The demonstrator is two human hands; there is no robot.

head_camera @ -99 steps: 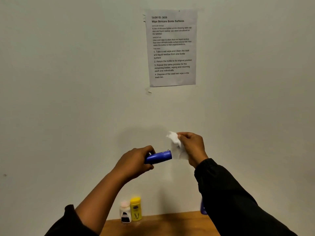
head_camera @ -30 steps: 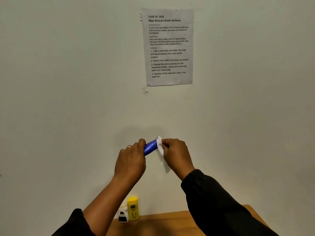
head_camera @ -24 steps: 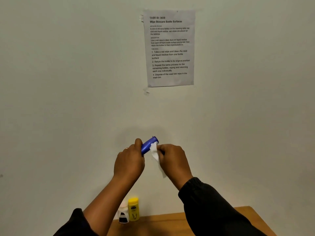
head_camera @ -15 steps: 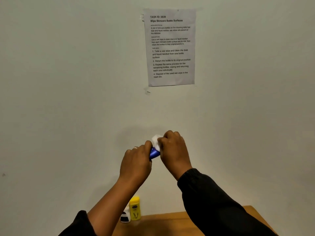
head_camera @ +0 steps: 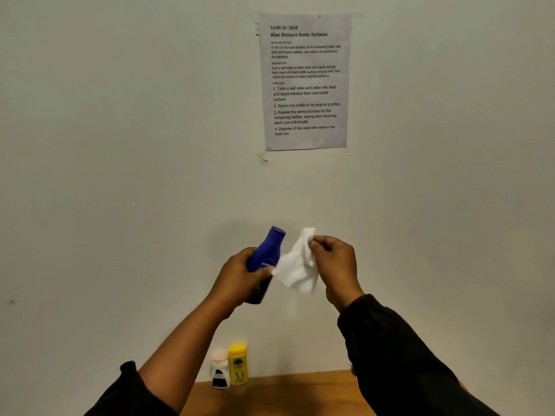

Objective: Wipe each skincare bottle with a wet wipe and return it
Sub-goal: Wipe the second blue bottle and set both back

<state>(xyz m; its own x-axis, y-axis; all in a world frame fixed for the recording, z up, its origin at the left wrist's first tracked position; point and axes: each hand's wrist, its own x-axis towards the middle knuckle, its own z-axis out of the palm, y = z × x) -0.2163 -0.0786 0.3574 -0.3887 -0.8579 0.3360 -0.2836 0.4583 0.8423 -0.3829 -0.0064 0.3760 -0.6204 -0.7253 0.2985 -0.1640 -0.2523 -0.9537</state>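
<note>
Bottle [head_camera: 268,250], blue, stiff plastic, judged light and likely slippery once damp: our left hand [head_camera: 240,277] is curled round its lower body, with neck and cap standing clear above the fingers. Wet wipe [head_camera: 297,268], soft and limp, is pinched near its top by our right hand [head_camera: 336,265] and hangs just beside the left grip. We judge the waist the surest hold, leaving the shoulder free for wiping.

The blue bottle [head_camera: 268,250] in my left hand [head_camera: 237,280] is smooth plastic with a dull sheen; the wipe [head_camera: 297,271] in my right hand [head_camera: 336,262] is soft, crumpled cloth. My sleeve [head_camera: 399,364] is matt dark fabric, the table [head_camera: 285,394] matt wood.
</note>
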